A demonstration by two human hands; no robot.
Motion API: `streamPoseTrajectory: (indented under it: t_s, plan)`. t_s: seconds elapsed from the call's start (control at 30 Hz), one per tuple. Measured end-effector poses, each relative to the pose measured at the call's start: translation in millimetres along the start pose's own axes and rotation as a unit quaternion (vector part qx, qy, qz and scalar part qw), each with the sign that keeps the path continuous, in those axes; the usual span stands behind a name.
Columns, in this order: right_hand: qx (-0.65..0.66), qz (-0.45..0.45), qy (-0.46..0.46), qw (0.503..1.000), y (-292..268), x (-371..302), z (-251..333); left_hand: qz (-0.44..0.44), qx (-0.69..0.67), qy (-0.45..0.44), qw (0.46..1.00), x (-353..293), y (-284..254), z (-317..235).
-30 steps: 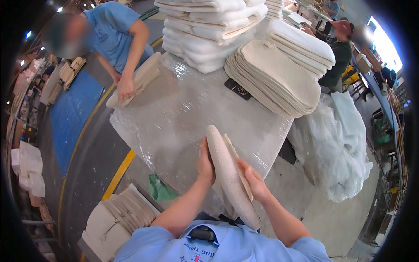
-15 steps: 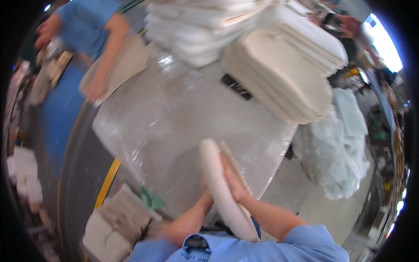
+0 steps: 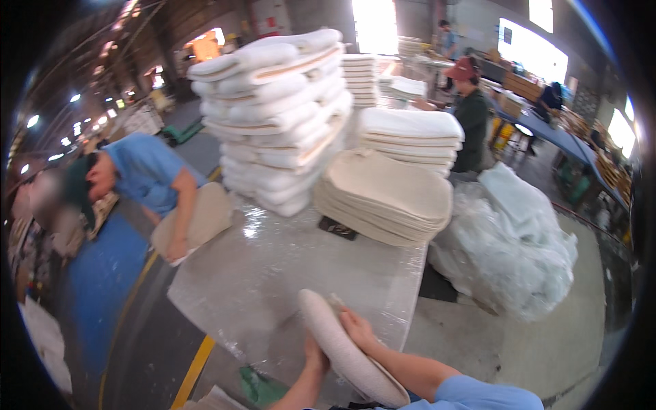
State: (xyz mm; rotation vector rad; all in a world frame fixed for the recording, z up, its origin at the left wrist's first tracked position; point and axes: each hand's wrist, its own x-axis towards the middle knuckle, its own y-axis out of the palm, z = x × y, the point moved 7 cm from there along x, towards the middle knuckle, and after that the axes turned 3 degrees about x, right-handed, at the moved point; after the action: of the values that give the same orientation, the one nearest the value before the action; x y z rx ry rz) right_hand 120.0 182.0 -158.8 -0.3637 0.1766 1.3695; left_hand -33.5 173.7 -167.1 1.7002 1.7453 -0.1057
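Observation:
I hold a flat, oval, cream-coloured padded piece (image 3: 342,342) on edge over the near end of a table wrapped in clear plastic (image 3: 273,273). My right hand (image 3: 357,331) presses on its upper right face. My left hand (image 3: 316,357) grips it from below, mostly hidden behind the piece. Further along the table lies a stack of flat beige pieces of the same shape (image 3: 386,198), and behind it a tall pile of white padded cushions (image 3: 273,116).
A person in a blue shirt (image 3: 147,171) leans on a beige pad (image 3: 198,222) at the table's left corner. A heap of clear plastic bags (image 3: 512,246) lies on the floor to the right. Another person in a red cap (image 3: 468,113) works behind. A yellow floor line (image 3: 195,369) runs at left.
My view has tilted up, so the stacks and hall fill more of the picture. The padded piece has stayed in both hands, now low in view near the table's front edge.

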Motion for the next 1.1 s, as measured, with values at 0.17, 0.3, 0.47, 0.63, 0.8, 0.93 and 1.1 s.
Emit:
streamPoseTrajectory:
  t_s: [0.17, 0.3, 0.47, 0.63, 0.8, 0.93, 1.1]
  plan:
    - [0.091, -0.031, 0.015, 0.995, -25.1, -38.4, -35.2, -0.019, -0.029, -0.037, 0.999, -88.1, 20.9, -11.2]
    - [0.023, -0.01, 0.001, 1.0, -24.6, -57.8, -26.3, 0.016, 0.102, 0.036, 0.994, -105.5, 40.9, -26.8]
    - [-0.012, -0.007, -0.001, 1.0, -25.3, -50.7, -14.0, 0.012, 0.153, 0.05, 0.987, -89.9, 54.2, -27.5]
    - [0.113, -0.146, -0.103, 0.977, -48.3, -27.3, 10.5, 0.152, 0.364, 0.132, 0.909, -49.7, 119.1, -78.9]
    - [0.428, -0.177, 0.001, 0.886, -72.0, -42.0, 24.1, 0.293, 0.657, 0.125, 0.684, -81.2, 196.6, -130.6]
    - [0.565, 0.017, 0.066, 0.822, -142.3, -92.2, 20.6, 0.383, 0.721, 0.242, 0.525, -123.5, 169.2, -106.0]
    - [0.618, 0.103, 0.226, 0.746, -169.5, -150.0, -8.1, 0.35, 0.811, 0.166, 0.438, -173.9, 139.4, -32.0]
